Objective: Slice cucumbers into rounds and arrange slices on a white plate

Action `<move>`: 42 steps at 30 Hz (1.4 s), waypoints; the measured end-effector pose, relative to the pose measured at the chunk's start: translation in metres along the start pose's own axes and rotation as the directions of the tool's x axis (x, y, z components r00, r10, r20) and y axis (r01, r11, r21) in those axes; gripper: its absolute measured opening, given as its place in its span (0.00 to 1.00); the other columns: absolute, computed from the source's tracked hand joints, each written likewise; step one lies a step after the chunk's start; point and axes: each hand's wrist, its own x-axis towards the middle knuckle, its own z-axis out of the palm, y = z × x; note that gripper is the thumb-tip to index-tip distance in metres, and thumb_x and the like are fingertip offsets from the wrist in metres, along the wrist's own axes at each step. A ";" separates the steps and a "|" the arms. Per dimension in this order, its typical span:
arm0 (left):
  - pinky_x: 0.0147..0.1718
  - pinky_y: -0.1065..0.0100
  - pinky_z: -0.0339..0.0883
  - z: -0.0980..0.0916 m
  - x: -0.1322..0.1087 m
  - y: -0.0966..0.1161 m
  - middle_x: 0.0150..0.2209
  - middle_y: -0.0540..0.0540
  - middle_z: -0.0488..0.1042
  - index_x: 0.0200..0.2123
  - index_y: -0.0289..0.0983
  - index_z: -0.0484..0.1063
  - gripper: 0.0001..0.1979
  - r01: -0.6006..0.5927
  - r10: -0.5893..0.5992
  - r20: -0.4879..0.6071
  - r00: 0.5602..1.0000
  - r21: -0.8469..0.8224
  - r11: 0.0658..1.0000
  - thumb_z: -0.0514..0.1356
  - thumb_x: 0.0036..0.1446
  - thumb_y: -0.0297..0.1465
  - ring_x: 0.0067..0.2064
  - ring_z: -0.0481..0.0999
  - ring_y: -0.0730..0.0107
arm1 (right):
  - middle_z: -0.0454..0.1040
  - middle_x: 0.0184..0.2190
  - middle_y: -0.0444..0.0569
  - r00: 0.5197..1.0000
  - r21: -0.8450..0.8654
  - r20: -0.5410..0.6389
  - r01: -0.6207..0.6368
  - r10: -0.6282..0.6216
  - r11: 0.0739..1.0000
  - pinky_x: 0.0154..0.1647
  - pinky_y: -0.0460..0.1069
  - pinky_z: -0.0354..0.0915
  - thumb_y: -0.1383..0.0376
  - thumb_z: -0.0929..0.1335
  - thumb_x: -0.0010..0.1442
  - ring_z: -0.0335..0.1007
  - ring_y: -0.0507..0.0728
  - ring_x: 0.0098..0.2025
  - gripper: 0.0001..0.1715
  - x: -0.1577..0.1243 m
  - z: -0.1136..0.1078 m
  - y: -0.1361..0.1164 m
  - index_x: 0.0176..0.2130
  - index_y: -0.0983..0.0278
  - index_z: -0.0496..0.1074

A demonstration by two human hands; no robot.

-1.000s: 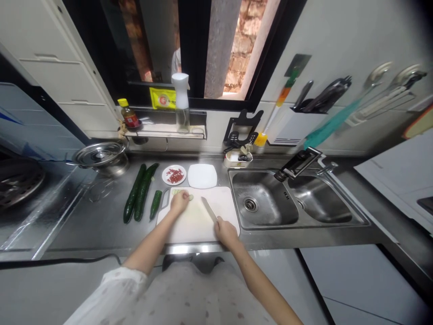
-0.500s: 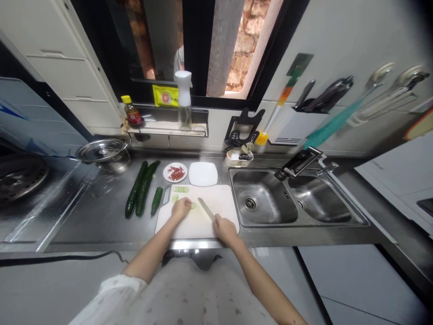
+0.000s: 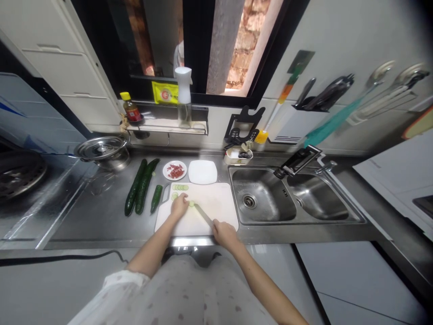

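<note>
My right hand [image 3: 225,234] is wrapped round the handle of a kitchen knife [image 3: 204,215], its blade angled forward and left over the white cutting board [image 3: 216,196]. The blade's tip meets a pale cucumber slice [image 3: 191,204]. Just left of that slice is my left hand [image 3: 179,206], fingers curled together low over the board; anything inside them is too small to make out. Beyond it, a short row of overlapping cucumber slices [image 3: 180,187] lies near the board's far left corner, with another slice [image 3: 174,196] below. A cut cucumber piece [image 3: 156,198] rests left of the board.
Two long cucumbers [image 3: 135,187] lie farther left, near a lidded steel pot [image 3: 106,151]. Behind the board stand a plate [image 3: 165,170] of chopped red bits and a white square plate [image 3: 203,172]. At right is a double sink [image 3: 264,214] with a black faucet [image 3: 297,161].
The knife's tip has swung left and down to the slice beside my left hand. My left hand has drawn slightly left, away from that slice.
</note>
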 end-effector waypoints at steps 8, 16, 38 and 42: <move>0.37 0.71 0.63 -0.001 0.002 -0.001 0.34 0.48 0.76 0.47 0.40 0.71 0.16 0.000 0.000 0.022 1.000 -0.010 1.000 0.58 0.54 0.27 0.37 0.74 0.68 | 0.77 0.37 0.55 1.000 -0.009 -0.017 0.019 -0.019 1.000 0.36 0.49 0.59 0.64 0.55 0.67 0.74 0.59 0.41 0.16 0.000 0.004 0.000 0.46 0.63 0.67; 0.37 0.71 0.62 0.002 0.007 -0.004 0.34 0.49 0.75 0.47 0.41 0.71 0.16 0.023 -0.022 0.026 0.999 -0.005 1.000 0.59 0.53 0.27 0.36 0.74 0.68 | 0.77 0.38 0.57 1.000 -0.012 0.021 0.018 -0.018 1.000 0.38 0.50 0.61 0.66 0.56 0.66 0.74 0.60 0.42 0.16 0.002 0.003 -0.004 0.47 0.64 0.67; 0.36 0.71 0.63 -0.005 0.007 0.002 0.34 0.49 0.76 0.46 0.41 0.71 0.16 0.062 -0.062 0.064 0.996 -0.003 0.998 0.59 0.52 0.27 0.36 0.75 0.68 | 0.76 0.41 0.60 0.992 -0.001 0.103 0.071 -0.071 0.997 0.40 0.51 0.65 0.72 0.58 0.62 0.74 0.61 0.46 0.18 0.018 -0.015 -0.020 0.50 0.67 0.65; 0.37 0.71 0.63 -0.005 0.008 0.002 0.34 0.49 0.76 0.46 0.41 0.71 0.16 0.063 -0.063 0.074 0.995 0.001 0.998 0.59 0.52 0.27 0.36 0.75 0.68 | 0.76 0.41 0.59 0.990 -0.003 0.123 0.069 -0.068 0.998 0.39 0.50 0.64 0.73 0.58 0.62 0.74 0.60 0.46 0.17 0.021 -0.022 -0.023 0.49 0.66 0.65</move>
